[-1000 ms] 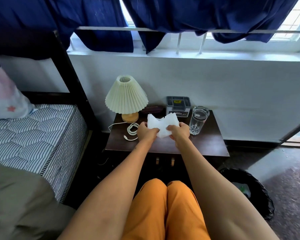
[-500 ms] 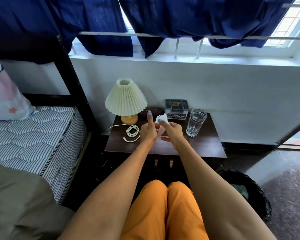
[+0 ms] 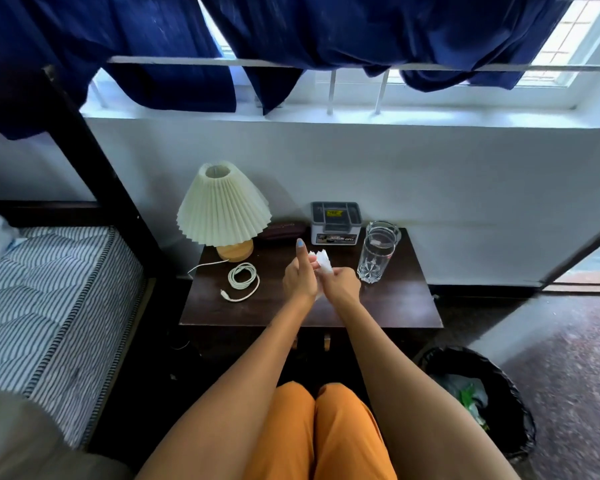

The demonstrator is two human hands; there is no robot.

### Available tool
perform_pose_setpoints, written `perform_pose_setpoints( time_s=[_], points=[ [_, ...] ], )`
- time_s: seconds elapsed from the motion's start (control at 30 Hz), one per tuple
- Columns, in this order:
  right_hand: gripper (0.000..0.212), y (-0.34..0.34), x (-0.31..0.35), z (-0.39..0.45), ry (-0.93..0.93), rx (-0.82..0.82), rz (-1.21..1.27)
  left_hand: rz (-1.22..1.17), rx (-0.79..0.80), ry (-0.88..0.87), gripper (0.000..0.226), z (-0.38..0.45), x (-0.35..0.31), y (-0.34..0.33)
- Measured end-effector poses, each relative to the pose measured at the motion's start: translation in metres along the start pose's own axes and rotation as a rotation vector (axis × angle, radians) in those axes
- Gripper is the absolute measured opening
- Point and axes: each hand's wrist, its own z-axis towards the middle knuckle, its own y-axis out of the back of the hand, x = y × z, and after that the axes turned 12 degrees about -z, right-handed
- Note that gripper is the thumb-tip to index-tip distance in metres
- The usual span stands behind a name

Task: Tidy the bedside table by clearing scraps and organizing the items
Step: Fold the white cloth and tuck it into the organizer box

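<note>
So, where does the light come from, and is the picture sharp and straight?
Head view: daylight enters through the window above, overexposed behind the blue curtains; the wide lens bows the edges; the floor at right is smeared; the drinking glass stays fairly sharp.

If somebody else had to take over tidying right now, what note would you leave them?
Left hand and right hand: both have a grip on the white scrap, bunched between them above the bedside table.
On the table: lamp, coiled white cable, grey box, dark case, empty glass.
Bin: on the floor, to the right.
Done: scrap picked up.
Left: drop it in the bin, then probably tidy the cable and other items.
</note>
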Motion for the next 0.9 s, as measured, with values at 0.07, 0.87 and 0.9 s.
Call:
perform_pose_setpoints(
  time_s=[0.07, 0.87, 0.9],
  points=[
    [0.042, 0.000, -0.003, 0.011, 0.019, -0.035, -0.030, -0.015, 0.015, 0.010, 0.071, 0.009, 0.003, -0.011],
    [0.030, 0.043, 0.033, 0.208, 0.300, -0.415, -0.416, -0.043, 0.188, 0.142, 0.083, 0.162, -0.003, -0.100],
    [0.030, 0.041, 0.032, 0.213, 0.294, -0.391, -0.454, -0.044, 0.186, 0.150, 0.083, 0.166, -0.002, -0.101]
  ],
)
